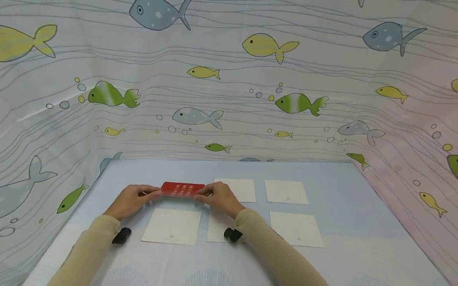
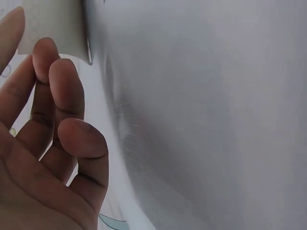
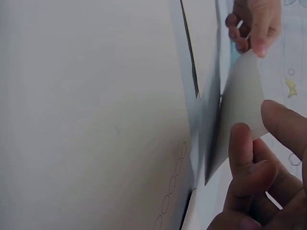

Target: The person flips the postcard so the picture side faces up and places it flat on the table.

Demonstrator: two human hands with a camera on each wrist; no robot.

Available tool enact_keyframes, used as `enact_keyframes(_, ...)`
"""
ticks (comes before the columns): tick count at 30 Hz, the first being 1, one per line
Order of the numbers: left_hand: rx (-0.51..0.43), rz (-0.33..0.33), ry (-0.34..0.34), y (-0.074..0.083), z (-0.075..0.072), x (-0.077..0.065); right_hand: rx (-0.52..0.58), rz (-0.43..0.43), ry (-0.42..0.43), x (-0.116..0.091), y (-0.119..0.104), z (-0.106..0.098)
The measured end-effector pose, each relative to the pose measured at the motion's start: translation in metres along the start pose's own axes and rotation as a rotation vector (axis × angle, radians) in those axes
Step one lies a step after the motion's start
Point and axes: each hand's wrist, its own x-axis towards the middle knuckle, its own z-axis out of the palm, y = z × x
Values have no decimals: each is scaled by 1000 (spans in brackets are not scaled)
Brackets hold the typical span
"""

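A red card [image 1: 182, 190] with pale "MONEY" lettering is held tilted over the back left of the table by both hands. My left hand [image 1: 136, 198] pinches its left edge between thumb and fingertips. At the right edge, my right hand [image 1: 218, 196] grips the near corner. The right wrist view shows the card's pale underside [image 3: 242, 96] stretched between the two hands, its lower long edge close over the table. In the left wrist view, the card's end [image 2: 57, 26] is by the fingertips, the other fingers loosely bent.
White cards lie flat in rows: one partly behind my right hand [image 1: 247, 190], a back right card [image 1: 286, 192], a front left card [image 1: 171, 226], a front middle card [image 1: 216, 228] and a front right card [image 1: 297, 229]. Fish-patterned curtains [image 1: 229, 91] surround the pale table [image 1: 358, 214].
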Motion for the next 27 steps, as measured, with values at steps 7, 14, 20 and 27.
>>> enact_keyframes(7,39,20,-8,1,5,4,-15,47,17,4,-1,3)
enact_keyframes(14,63,-4,-27,2,10,6,-54,88,12,7,-1,7)
enact_keyframes(20,78,-31,-48,3,12,6,-90,100,2,8,-2,8)
enact_keyframes(27,95,-42,-39,5,11,5,-86,80,-16,11,-1,11)
